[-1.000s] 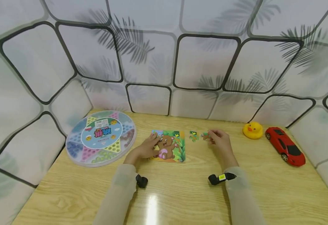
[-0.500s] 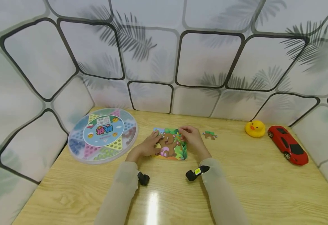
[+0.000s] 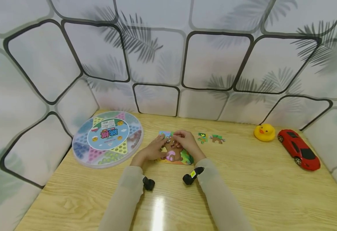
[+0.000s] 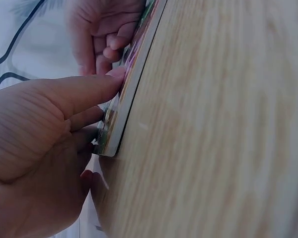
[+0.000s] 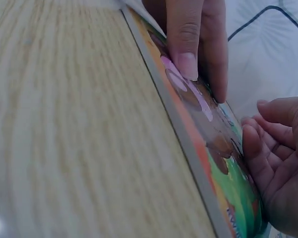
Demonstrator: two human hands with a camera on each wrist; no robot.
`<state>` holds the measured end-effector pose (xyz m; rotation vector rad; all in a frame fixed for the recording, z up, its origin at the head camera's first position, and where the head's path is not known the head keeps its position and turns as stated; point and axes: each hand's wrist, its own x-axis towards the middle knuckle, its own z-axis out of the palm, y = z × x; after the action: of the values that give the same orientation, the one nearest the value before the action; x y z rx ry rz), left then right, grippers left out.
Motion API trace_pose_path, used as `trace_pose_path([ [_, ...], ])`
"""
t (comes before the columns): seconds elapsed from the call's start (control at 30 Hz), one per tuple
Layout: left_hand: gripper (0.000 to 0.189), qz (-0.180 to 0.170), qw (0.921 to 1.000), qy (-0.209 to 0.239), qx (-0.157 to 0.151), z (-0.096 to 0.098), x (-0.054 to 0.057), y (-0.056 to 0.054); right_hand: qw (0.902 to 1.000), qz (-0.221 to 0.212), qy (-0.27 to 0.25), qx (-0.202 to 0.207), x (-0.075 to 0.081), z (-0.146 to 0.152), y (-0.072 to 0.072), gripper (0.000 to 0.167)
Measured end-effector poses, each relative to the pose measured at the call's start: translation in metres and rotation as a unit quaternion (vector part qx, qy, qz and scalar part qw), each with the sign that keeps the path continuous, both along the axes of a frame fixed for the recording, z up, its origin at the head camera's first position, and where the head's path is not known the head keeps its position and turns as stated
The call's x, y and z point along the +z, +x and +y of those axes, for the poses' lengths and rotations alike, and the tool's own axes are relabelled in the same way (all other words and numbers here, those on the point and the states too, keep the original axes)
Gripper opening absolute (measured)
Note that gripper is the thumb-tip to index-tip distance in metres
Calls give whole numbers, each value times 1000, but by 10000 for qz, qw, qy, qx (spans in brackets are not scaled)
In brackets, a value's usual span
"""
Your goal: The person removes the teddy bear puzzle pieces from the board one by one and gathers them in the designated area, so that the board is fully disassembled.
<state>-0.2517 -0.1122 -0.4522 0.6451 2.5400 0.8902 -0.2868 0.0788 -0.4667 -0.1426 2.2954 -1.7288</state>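
Observation:
A jigsaw puzzle board point(image 3: 177, 157) with a brown bear lies flat on the table. My left hand point(image 3: 150, 150) rests on its left side, fingers spread and thumb point(image 4: 97, 89) touching the picture near the front edge. Over the upper part of the board is my right hand point(image 3: 187, 143), fingers bent with their tips at the bear's head. In the right wrist view, a gap shows between its thumb and fingers, with no loose piece visible there. Right of the board lie two loose puzzle pieces, a green and yellow piece point(image 3: 202, 138) and a brown and green piece point(image 3: 217, 139).
A round Chinese checkers board point(image 3: 97, 155) lies at the left on the wooden table point(image 3: 243, 192). At the right are a yellow rubber duck point(image 3: 264, 132) and a red toy car point(image 3: 298, 150). A patterned wall covering point(image 3: 157, 99) rises behind the table.
My right hand has left the brown and green piece and moved left onto the puzzle board, first to its upper right corner, then to the bear's head. The left hand stays on the board.

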Motion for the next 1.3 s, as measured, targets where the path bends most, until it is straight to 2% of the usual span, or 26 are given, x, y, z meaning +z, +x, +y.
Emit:
trace_pose_path([
  [0.17, 73, -26, 9997, 197, 132, -2, 0, -2, 9984, -51, 504, 262, 7, -3, -1, 31],
  [0.33, 73, 27, 9997, 183, 170, -3, 2, -3, 9981, -196, 498, 319, 11, -5, -2, 37],
  [0.53, 72, 101, 9995, 1, 307, -3, 1, 0, 9974, -403, 495, 321, 9, -6, -3, 40],
  [0.77, 67, 269, 9995, -17, 191, -5, 2, 4, 9953, -563, 488, 613, 13, -2, -4, 44],
  [0.93, 66, 283, 9993, -214, 113, -6, 2, 6, 9932, -677, 516, 792, 19, -2, -4, 45],
  [1.13, 58, 44, 9998, -189, 30, -8, 2, 7, 9939, -675, 543, 679, 20, -5, -2, 44],
  [1.3, 53, -78, 9997, -243, -19, -8, 2, 10, 9946, -718, 497, 560, 14, -6, -3, 42],
])
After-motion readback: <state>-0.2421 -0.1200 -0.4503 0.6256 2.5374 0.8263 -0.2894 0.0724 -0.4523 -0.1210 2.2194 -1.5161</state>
